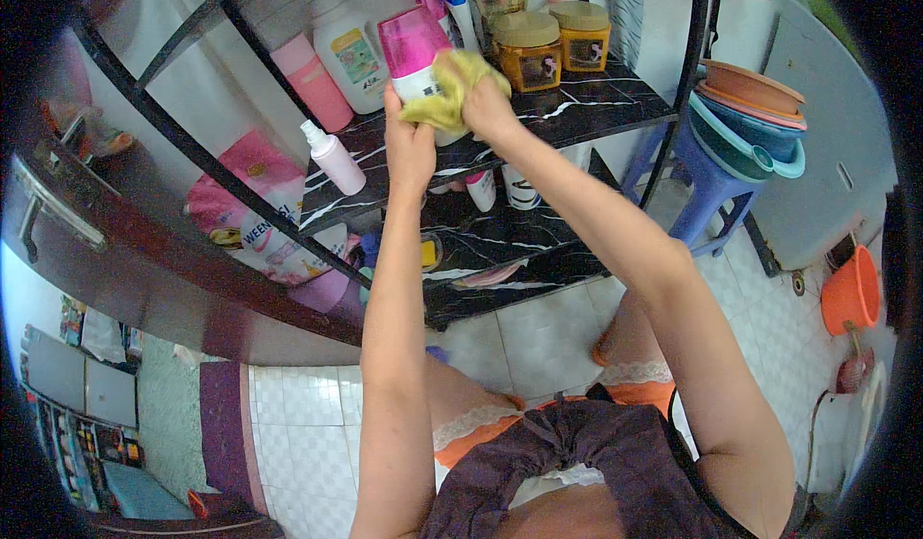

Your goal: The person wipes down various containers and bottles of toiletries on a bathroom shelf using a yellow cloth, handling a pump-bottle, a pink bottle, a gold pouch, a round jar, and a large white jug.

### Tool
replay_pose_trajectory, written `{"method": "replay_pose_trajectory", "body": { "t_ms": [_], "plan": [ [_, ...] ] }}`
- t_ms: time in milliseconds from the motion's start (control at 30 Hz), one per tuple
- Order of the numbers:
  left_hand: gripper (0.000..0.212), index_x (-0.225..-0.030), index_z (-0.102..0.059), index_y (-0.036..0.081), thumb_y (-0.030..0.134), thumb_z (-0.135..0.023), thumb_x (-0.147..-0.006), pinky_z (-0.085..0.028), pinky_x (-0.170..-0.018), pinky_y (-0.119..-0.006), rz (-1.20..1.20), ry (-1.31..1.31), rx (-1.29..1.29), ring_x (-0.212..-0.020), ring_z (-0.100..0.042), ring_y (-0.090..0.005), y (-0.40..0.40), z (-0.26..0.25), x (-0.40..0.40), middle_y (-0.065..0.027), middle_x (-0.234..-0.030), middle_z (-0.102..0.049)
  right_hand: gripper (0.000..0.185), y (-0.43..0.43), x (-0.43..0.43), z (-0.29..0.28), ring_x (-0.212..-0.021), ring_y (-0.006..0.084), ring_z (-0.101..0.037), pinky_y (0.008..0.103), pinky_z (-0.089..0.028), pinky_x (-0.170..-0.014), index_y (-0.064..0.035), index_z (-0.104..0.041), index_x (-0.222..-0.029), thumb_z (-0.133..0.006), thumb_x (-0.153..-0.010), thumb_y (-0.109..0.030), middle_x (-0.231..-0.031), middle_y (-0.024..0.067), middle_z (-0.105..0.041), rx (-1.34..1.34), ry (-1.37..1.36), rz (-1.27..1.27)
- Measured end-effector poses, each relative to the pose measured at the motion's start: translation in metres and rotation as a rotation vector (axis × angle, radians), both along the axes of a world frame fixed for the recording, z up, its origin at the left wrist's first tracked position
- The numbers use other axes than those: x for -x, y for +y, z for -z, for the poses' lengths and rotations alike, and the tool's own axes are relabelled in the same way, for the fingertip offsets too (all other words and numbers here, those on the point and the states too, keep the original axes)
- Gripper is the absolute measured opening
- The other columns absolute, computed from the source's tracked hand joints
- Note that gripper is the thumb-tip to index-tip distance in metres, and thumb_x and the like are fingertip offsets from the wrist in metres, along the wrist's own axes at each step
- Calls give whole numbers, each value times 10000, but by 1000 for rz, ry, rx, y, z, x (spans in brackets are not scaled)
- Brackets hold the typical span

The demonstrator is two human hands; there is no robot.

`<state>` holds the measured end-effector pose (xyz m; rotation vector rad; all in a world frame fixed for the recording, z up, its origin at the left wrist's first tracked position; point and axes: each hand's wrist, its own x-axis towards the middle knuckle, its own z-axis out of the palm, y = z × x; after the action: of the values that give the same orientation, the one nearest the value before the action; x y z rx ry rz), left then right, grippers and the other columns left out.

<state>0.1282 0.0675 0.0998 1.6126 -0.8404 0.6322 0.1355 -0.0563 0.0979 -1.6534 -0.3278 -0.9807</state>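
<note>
My left hand (409, 146) grips the lower left side of a white bottle with a bright pink cap (417, 45), tilted above a black marble-patterned shelf (577, 110). A yellow-green cloth (454, 92) is bunched in my right hand (490, 110) and pressed against the bottle's front and right side; it looks slightly blurred. The cloth hides much of the bottle's printed front. Left of it stand a large white bottle (350, 56) with a green label and a pink bottle (314, 81). Nearer me is a small pale spray bottle (336, 160).
Two amber jars with gold lids (530, 52) stand right of the cloth. Black metal posts (681, 70) frame the shelf. A lower shelf (505, 236) holds cups. Stacked basins (750, 121) rest on a blue plastic stool (699, 193). An orange bucket (851, 290) is far right.
</note>
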Motion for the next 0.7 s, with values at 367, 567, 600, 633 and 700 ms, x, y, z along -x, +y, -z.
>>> {"method": "replay_pose_trajectory", "body": {
  "t_ms": [367, 567, 600, 633, 700],
  "plan": [
    [532, -1214, -402, 13, 108, -638, -747, -455, -795, -377, -293, -226, -162, -947, -578, -361, -3, -2, 25, -205, -1046, -577, 576, 25, 51, -68, -638, 377, -609, 437, -461, -583, 44, -628, -710, -633, -728, -531, -624, 242, -582, 149, 127, 152],
    [485, -1298, -343, 19, 120, -541, -867, -316, -1000, -333, 169, 16, 132, -1172, -438, -215, -1, -1, 7, -115, -1253, -461, 505, -4, 19, -42, -754, 251, -618, 349, -483, -680, -6, -583, -1036, -690, -728, -393, -821, 151, -645, 125, -73, 15],
    [522, -1322, -310, 20, 126, -546, -869, -304, -1010, -336, 223, 56, 180, -1187, -424, -215, -2, -2, 5, -120, -1274, -443, 461, -6, 22, -37, -741, 184, -598, 316, -476, -679, -4, -579, -1028, -693, -746, -350, -827, 111, -644, 139, -49, -39],
    [559, -1346, -276, 22, 132, -551, -871, -292, -1020, -339, 277, 97, 227, -1202, -410, -216, -5, -3, 4, -124, -1295, -425, 417, -8, 24, -33, -729, 117, -578, 282, -469, -678, -1, -574, -1020, -696, -764, -306, -832, 71, -643, 153, -24, -92],
    [624, -1381, -225, 28, 130, -563, -866, -279, -1032, -343, 346, 181, 237, -1220, -395, -218, -3, -3, 3, -130, -1320, -404, 419, -12, 24, -23, -758, 146, -605, 294, -476, -694, -6, -581, -1028, -692, -772, -318, -862, 91, -651, 217, 41, -89]
  ]
}}
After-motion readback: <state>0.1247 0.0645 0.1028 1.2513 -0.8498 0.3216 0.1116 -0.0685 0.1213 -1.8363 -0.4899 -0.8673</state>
